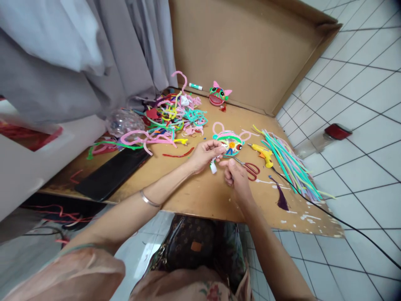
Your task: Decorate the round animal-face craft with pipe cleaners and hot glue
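Observation:
My left hand (205, 155) is closed in a pinch over the middle of the table. From its fingertips hangs a small white piece with green on it (213, 168); its kind is too small to make out. Close beside it, my right hand (236, 177) has its fingers curled in, and whatever they may hold is hidden. Just behind both hands lies a colourful animal face with pink loop ears (231, 142), made of pipe cleaners and partly covered by my left fingers. Red-handled scissors (252, 170) rest to the right of it.
A yellow glue gun (265, 155) with a black cord lies right, beside a bundle of pipe cleaners (290, 167) and a purple tassel (282, 200). Tangled pipe cleaners (175, 113) heap at back left, near a black tray-like slab (114, 173). A finished-looking pink-eared face (217, 95) stands by the cardboard (238, 50).

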